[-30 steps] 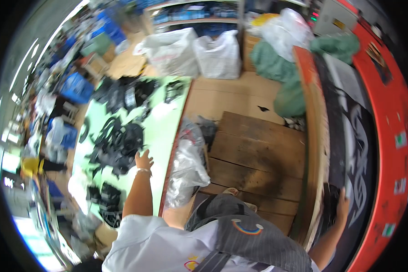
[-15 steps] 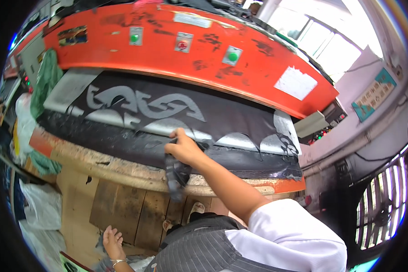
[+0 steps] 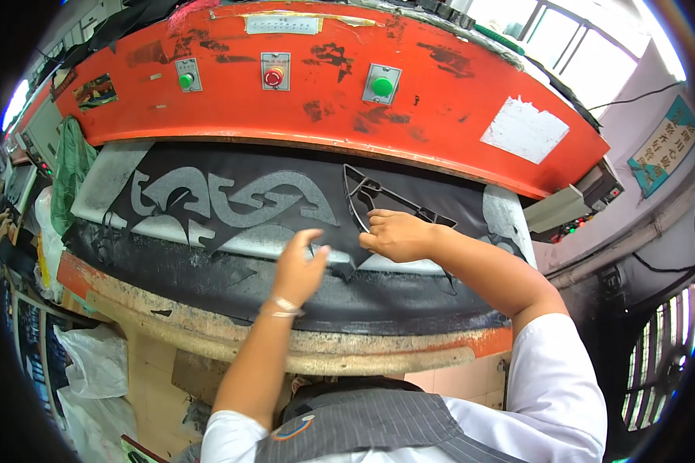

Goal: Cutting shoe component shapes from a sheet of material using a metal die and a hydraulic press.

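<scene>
A black sheet [image 3: 286,289] lies on the bed of a press, with pale shapes [image 3: 232,202] where pieces have been cut out. My right hand [image 3: 398,235] grips the lower edge of a thin black metal cutting frame [image 3: 367,191], which rests on the sheet right of the cut-outs. My left hand [image 3: 297,266] is just left of it, fingers spread, low over the sheet near the last cut-out. I cannot tell whether it touches the sheet.
The orange press head [image 3: 409,100] overhangs the bed, with green buttons [image 3: 381,86] and a red button [image 3: 273,76]. A worn pale board edge [image 3: 208,328] runs along the front. White bags [image 3: 93,370] and a green cloth [image 3: 71,166] sit at left.
The view swung from a table of black pieces on the left to the press. My right hand let go of a black strip and took the frame; my left hand rose onto the sheet.
</scene>
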A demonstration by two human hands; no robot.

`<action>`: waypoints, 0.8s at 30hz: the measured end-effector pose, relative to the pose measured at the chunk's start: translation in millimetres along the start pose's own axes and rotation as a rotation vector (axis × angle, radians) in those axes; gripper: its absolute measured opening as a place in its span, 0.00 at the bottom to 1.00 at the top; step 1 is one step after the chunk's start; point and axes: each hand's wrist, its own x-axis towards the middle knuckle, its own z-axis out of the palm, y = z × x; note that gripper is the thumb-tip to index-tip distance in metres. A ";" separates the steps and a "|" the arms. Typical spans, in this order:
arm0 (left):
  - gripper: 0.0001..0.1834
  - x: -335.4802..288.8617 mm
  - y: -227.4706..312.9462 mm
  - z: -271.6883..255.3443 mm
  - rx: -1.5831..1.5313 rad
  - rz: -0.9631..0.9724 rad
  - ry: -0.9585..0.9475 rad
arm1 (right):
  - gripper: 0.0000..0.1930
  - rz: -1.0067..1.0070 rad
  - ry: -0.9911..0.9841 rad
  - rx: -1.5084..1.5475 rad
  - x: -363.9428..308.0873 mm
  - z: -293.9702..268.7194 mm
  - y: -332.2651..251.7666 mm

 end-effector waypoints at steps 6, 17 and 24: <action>0.16 40.1 -31.1 90.4 0.257 -0.053 0.042 | 0.06 -0.179 0.005 -0.021 11.7 40.0 47.6; 0.12 56.3 -45.7 89.8 0.330 0.109 0.027 | 0.39 0.632 0.427 0.243 -47.2 56.0 40.4; 0.11 63.2 -44.0 96.3 0.310 0.153 0.062 | 0.21 0.944 0.640 0.319 -54.5 100.5 23.0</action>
